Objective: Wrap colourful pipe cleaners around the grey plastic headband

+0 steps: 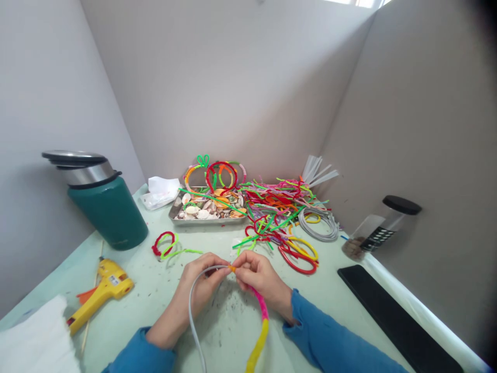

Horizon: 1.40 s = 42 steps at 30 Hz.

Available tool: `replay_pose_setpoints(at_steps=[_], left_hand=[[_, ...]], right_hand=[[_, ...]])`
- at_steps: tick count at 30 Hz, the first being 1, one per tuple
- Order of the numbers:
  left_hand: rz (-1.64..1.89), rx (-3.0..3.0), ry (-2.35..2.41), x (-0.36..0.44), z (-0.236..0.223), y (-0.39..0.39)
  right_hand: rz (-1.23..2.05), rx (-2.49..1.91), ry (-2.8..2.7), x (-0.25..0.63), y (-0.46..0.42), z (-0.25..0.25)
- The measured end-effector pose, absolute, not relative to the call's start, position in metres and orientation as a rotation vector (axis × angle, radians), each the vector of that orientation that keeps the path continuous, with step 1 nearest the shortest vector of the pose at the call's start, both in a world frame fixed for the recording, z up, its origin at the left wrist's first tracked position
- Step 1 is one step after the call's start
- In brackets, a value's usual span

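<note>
My left hand point(198, 277) pinches a grey wire point(191, 311) that curves down toward me on the left. Close beside it, my right hand point(262, 277) has its fingertips closed on a short orange pipe cleaner point(232, 268) wound round that wire. Below my right hand, the wire's other side is covered by a pink wrap point(261, 303) and then a yellow wrap point(257, 346). Both ends of the loop run out of view at the bottom. My palms hide part of the fingers and of the wrapped stretch.
A metal tray point(209, 221) holds shells and several coloured rings. Right of it lie piled pipe cleaners point(275, 202) and a grey wire coil point(320, 233). A yellow glue gun point(103, 290) and green bottle point(111, 212) stand left; a black strip point(392, 316) lies right.
</note>
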State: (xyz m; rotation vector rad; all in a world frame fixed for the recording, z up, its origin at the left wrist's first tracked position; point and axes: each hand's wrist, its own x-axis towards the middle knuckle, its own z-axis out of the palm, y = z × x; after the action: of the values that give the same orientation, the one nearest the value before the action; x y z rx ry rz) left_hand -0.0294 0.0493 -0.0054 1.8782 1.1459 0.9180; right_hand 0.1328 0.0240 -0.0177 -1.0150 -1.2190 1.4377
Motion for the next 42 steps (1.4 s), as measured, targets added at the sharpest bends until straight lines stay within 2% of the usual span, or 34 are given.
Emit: replay_pose_setpoints(at_steps=[10, 27, 35, 42], left_hand=[[0.801, 1.667, 1.154, -0.03, -0.005, 0.052], [0.759, 1.798, 1.165, -0.029, 0.001, 0.047], [0.63, 1.599, 1.047, -0.03, -0.006, 0.049], [0.617, 1.673, 0.974, -0.028, 0.005, 0.046]], right_hand=[[1.392, -1.049, -1.264, 0.132, 0.025, -0.019], [1.401, -1.028, -1.262, 0.133, 0.024, -0.017], [1.398, -1.023, -1.283, 0.131, 0.024, -0.02], [1.4, -1.034, -1.254, 0.134, 0.025, -0.016]])
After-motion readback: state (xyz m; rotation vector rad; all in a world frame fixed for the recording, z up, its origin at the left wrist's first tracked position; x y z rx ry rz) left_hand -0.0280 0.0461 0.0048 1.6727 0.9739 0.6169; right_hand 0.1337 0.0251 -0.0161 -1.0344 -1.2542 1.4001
